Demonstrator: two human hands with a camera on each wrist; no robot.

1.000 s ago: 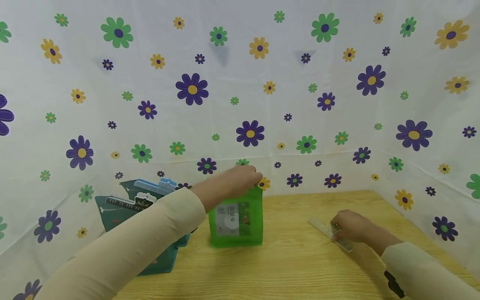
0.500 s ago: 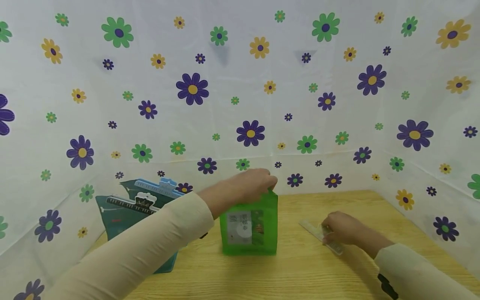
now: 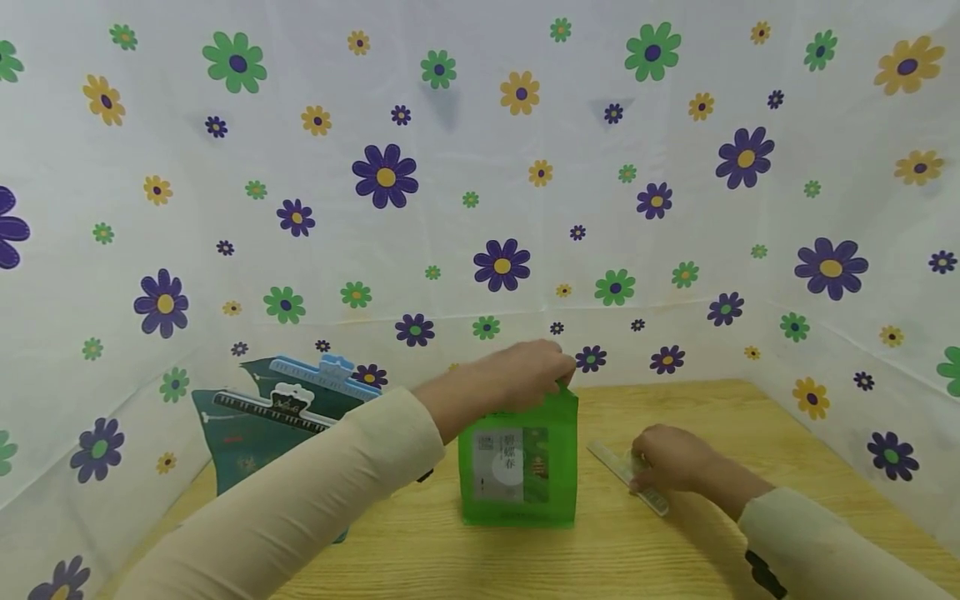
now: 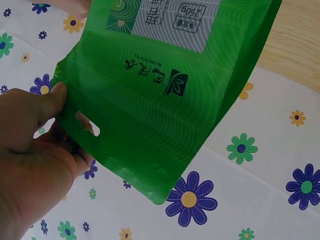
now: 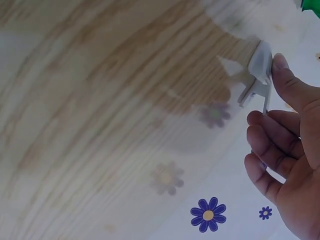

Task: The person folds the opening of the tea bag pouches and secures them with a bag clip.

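Observation:
In the head view my left hand pinches the top edge of a green tea bag, which stands upright near the middle of the table. The left wrist view shows thumb and fingers at one top corner of the pouch, beside its punched handle hole. To the right, my right hand grips a long whitish bag clip low over the table. Seen from the right wrist, the clip sits between the thumb and the fingers of the right hand.
Two dark teal bags stand at the left, partly hidden by my left sleeve. One wears a black and white clip, the other a light blue clip. Flower-printed cloth borders the wooden table behind and at both sides.
My left hand has brought the green tea bag to the right and nearer to me. The right hand has shifted left with the clip, closing the gap between them.

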